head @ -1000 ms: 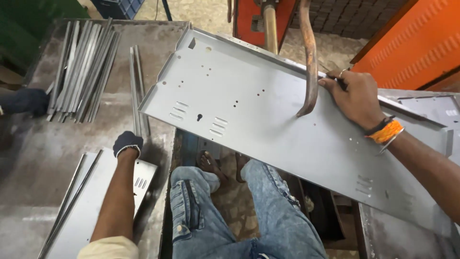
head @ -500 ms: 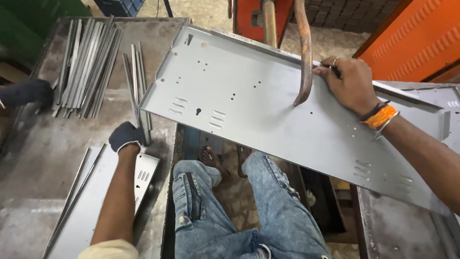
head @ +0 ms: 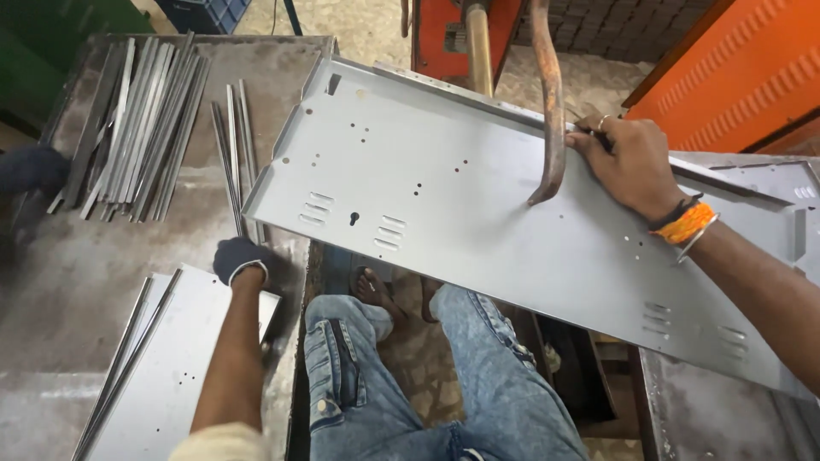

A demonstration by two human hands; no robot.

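A large grey sheet-metal panel with punched holes and louvre slots lies tilted across my lap area. My right hand, with an orange wristband, grips its far folded edge. A rusty curved welder arm comes down onto the panel just left of that hand. My left hand, in a dark glove, rests with curled fingers at the near ends of a few thin metal strips on the left steel table. Whether it grips a strip is hidden.
A pile of several metal strips lies at the table's back left. A flat grey panel sits under my left arm. Another person's dark-gloved hand shows at the left edge. An orange machine stands at right, above another panel.
My left hand has slid forward to the near ends of the thin strips. My right hand has kept its hold while the panel shifted slightly under the welder arm.
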